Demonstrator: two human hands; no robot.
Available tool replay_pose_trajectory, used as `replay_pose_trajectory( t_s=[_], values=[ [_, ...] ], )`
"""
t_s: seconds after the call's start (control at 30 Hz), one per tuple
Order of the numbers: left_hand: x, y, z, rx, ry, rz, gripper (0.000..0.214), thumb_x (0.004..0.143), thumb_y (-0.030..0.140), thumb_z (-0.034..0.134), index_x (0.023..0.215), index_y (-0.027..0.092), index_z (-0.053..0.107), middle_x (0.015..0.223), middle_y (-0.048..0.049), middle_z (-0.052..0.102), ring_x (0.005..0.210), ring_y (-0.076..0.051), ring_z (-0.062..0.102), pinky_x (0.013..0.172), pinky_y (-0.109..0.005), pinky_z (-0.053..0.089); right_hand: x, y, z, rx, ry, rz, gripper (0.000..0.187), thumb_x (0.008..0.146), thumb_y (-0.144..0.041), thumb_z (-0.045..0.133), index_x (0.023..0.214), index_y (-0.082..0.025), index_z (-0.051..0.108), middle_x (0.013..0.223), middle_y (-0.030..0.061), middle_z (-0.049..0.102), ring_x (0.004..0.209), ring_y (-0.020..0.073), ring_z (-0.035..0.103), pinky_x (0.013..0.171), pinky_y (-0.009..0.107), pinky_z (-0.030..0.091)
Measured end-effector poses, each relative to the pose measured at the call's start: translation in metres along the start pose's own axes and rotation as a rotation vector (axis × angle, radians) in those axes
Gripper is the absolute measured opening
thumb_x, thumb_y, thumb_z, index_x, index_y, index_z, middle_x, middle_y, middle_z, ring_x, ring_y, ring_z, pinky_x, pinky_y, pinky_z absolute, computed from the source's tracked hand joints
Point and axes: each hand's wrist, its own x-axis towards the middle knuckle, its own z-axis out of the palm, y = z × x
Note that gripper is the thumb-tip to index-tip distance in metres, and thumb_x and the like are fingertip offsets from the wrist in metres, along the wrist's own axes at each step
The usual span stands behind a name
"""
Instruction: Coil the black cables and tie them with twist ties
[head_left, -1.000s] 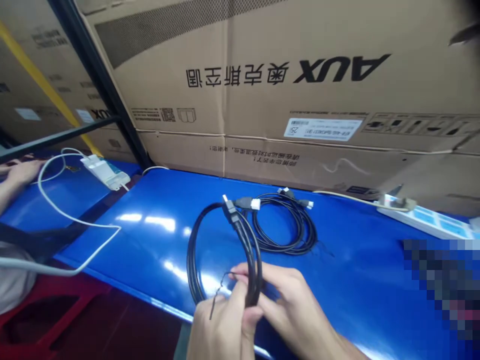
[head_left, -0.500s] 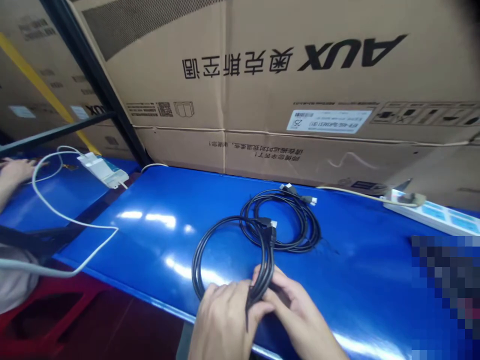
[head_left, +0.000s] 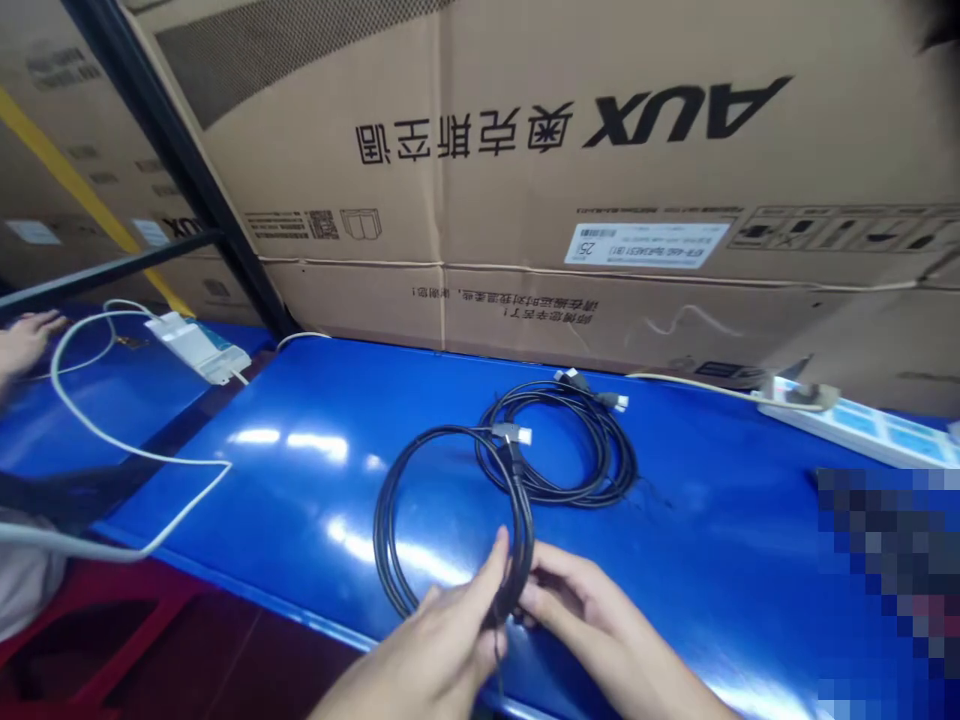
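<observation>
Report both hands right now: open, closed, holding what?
Left hand: closed, holding the coiled black cable.
Right hand: closed, fingers curled around the same cable.

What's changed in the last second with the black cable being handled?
The left hand has shifted down and left, its thumb raised along the black cable loop, which the right hand still holds. The loop's connector swung left, over the second coil, which stayed put on the blue bench.
</observation>
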Motion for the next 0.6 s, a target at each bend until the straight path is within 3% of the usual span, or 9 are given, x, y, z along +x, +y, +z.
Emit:
replay_pose_trajectory(
  t_s=[0.1,0.13,0.2,0.33,0.5,0.6],
  values=[
    [0.012,-0.006,-0.02,-0.545,-0.321,0.025,0.071,0.088,0.03,0.066,0.155,0.027,0.042,0.12,-0.0097,0.07,0.108,-0.025,0.062,0.098,-0.04,0.044,0.006,-0.008,-0.008,0.012,-0.106,-0.033,0.032,0.095,-0.049,0.06,0.091,-0.019,0.07,0.082,0.0054,0.073,0.078,0.0237,0.068,0.081,0.037,0.053],
    [0.019,-0.009,-0.024,-0.715,-0.365,-0.004,0.065,0.089,0.029,0.066,0.152,0.025,0.049,0.109,-0.0086,0.071,0.101,-0.022,0.064,0.096,-0.038,0.044,0.009,-0.01,-0.01,0.016,-0.117,-0.042,0.03,0.096,-0.047,0.06,0.089,-0.019,0.069,0.082,0.0047,0.072,0.077,0.0226,0.067,0.08,0.036,0.053],
    [0.033,-0.016,-0.028,-0.925,-0.438,-0.06,0.063,0.092,0.032,0.067,0.152,0.031,0.046,0.097,-0.0053,0.07,0.094,-0.02,0.067,0.094,-0.041,0.046,0.014,-0.012,-0.015,-0.009,-0.105,-0.06,0.025,0.095,-0.041,0.062,0.085,-0.019,0.068,0.084,0.0035,0.071,0.079,0.0209,0.065,0.081,0.034,0.051],
    [0.051,-0.02,-0.025,-0.982,-0.518,-0.074,0.082,0.091,0.047,0.071,0.159,0.04,0.026,0.081,0.0005,0.069,0.078,-0.018,0.069,0.09,-0.048,0.049,0.024,-0.013,-0.022,-0.049,-0.107,-0.071,0.021,0.092,-0.036,0.064,0.082,-0.019,0.07,0.078,0.0004,0.065,0.074,0.0176,0.058,0.072,0.028,0.047],
    [0.063,-0.014,-0.016,-1.01,-0.527,-0.116,0.091,0.083,0.051,0.079,0.157,0.037,0.027,0.078,0.0032,0.065,0.056,-0.01,0.062,0.063,-0.026,0.052,0.032,-0.009,-0.032,-0.014,-0.156,-0.051,0.02,0.093,-0.033,0.062,0.081,-0.019,0.071,0.077,0.0005,0.066,0.078,0.018,0.059,0.077,0.029,0.047],
    [0.07,-0.008,-0.012,-0.932,-0.447,-0.106,0.072,0.086,0.051,0.075,0.145,0.031,0.04,0.067,0.0065,0.06,0.044,-0.005,0.05,0.049,-0.018,0.046,0.035,-0.004,-0.038,0.057,-0.15,-0.076,0.022,0.093,-0.036,0.065,0.079,-0.019,0.068,0.083,0.0007,0.065,0.085,0.0182,0.06,0.082,0.029,0.047]
  ],
)
